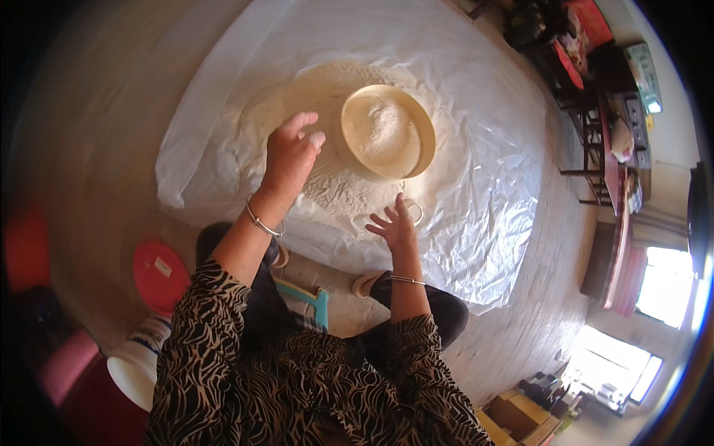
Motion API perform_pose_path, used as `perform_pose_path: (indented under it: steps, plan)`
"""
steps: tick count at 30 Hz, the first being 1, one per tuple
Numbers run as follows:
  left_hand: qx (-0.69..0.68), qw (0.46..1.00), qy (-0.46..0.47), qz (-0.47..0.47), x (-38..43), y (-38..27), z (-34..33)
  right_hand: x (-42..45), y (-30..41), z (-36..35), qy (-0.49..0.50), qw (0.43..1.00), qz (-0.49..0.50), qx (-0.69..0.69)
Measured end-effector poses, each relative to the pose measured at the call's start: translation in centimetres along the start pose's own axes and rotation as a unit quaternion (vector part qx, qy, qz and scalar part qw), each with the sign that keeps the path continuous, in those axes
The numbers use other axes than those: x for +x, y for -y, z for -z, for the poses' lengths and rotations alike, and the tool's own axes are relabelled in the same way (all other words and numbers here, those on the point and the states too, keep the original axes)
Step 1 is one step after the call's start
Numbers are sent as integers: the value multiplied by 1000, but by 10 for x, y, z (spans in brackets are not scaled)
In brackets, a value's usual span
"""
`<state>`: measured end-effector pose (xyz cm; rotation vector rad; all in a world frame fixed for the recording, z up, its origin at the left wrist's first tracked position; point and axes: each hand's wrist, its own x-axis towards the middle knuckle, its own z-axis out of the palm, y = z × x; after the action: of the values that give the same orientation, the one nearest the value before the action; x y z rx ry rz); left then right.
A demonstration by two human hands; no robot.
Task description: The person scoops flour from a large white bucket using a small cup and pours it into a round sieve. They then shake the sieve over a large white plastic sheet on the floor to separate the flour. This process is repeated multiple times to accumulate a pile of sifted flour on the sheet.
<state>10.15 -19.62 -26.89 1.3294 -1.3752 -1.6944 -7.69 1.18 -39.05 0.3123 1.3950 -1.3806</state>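
Note:
A round, pale-rimmed sieve or shallow tub (427,131) holds a heap of white flour-like powder (385,125). It sits on a wide spread of the same powder (334,195), which lies on a clear plastic sheet (491,184). To the left of the vessel, my left hand (293,150) is raised with bent fingers apart, touching nothing that I can see. My right hand (397,226) is just below the vessel, fingers spread and nothing in them. Beside it is a small pale ring-shaped thing (416,213), partly hidden by the hand.
Between my legs is a turquoise low stool (321,306). At the left are a red round lid (160,277) and a white container (134,371). A wooden table (611,161) with things on it stands at the right. An open cardboard box (513,418) is at the lower right.

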Motion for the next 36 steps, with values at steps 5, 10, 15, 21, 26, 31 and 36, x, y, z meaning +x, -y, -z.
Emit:
perform_pose_path:
  steps: [5,10,15,21,26,31,36]
  plan:
    - [-68,981,4,181,21,26,-26,53,22,8,-38,999,-8,38]
    - [-51,994,18,91,27,4,-40,108,15,-5,-85,994,-37,66]
    - [-57,987,24,150,32,10,-43,135,10,-3,-20,994,8,104]
    - [-67,983,32,168,31,16,-52,143,16,17,25,993,65,96]
    - [-69,981,45,177,33,18,-55,107,23,23,69,987,103,99]
    - [-91,983,12,157,31,13,-47,35,32,-17,52,972,115,199]
    - [-81,984,19,158,30,15,-55,72,69,-54,52,968,172,176]
